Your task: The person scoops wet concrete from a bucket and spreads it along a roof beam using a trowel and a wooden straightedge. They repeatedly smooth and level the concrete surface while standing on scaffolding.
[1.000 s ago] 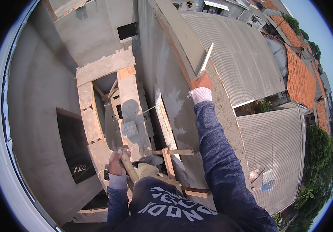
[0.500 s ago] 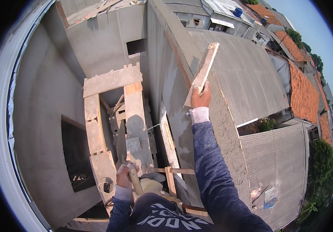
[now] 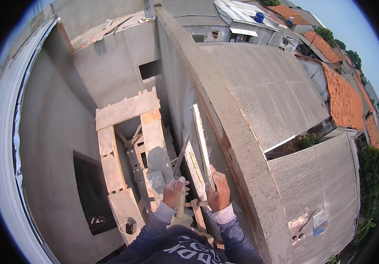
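Observation:
My left hand [image 3: 173, 193] is closed round the pale wooden handle of a trowel [image 3: 181, 206]. Its narrow grey blade points up and away, seen nearly edge-on. Just to the right, my right hand [image 3: 218, 190] grips a long wooden plastering float [image 3: 202, 137], turned so its pale, mortar-smeared edge shows. Both tools are close together in front of my body, left of the freshly rendered wall top [image 3: 224, 103], and neither touches it. My fingers partly hide the float's grip.
Below stands a plank scaffold [image 3: 128, 108] with gaps between its boards; a small bucket [image 3: 130, 226] sits on it. A grey wall [image 3: 49, 132] with a dark opening rises at left. Corrugated roofing [image 3: 264, 83] lies beyond the wall at right.
My right hand has drawn the float back from the wall top, down and left toward my body. My left hand has risen rightward with the trowel. The view has shifted slightly.

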Demonstrator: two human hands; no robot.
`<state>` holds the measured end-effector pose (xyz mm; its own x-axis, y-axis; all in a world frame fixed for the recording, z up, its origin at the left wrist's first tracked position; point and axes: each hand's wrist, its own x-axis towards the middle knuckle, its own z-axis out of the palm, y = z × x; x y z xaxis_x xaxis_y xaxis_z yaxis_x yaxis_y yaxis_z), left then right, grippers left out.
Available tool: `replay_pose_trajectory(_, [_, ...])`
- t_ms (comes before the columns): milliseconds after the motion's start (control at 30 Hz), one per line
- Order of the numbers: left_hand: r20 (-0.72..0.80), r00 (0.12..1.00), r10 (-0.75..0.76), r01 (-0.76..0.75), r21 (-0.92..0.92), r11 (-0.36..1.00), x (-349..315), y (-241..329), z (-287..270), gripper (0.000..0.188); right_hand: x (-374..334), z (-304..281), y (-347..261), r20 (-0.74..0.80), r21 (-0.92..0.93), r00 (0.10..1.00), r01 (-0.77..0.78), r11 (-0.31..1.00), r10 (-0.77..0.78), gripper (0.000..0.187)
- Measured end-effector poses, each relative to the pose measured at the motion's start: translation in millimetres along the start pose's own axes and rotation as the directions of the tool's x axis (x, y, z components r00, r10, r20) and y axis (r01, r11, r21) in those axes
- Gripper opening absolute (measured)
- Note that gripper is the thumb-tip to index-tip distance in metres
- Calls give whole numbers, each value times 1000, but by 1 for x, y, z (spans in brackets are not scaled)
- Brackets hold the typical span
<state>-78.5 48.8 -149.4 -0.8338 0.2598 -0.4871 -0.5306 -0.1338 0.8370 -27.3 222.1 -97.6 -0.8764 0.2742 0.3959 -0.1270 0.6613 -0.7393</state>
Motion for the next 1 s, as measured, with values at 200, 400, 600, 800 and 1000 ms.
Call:
replay_pose_trajectory(200, [220,975,-40,17,105,994,-2,-29,10,59,-31,-3,-27,220,-30,973,-58,998,63,59])
replay_pose_trajectory(400, [134,991,-12,-18,217,976,-5,-55,13,55,-57,7,-19,208,-51,977,-38,998,48,62])
replay_pose_trajectory(600, [69,996,-50,50,14,999,-17,-32,23,50,-63,-7,-23,273,41,962,-44,998,31,65])
replay_pose_trajectory(800, [-37,992,122,-127,-354,927,0,-43,8,48,-100,-7,-14,-113,184,926,-336,924,359,54])
replay_pose_trajectory(1000, [-157,984,79,-124,-296,947,-7,-38,13,53,-130,33,-3,611,611,675,-734,295,413,51])
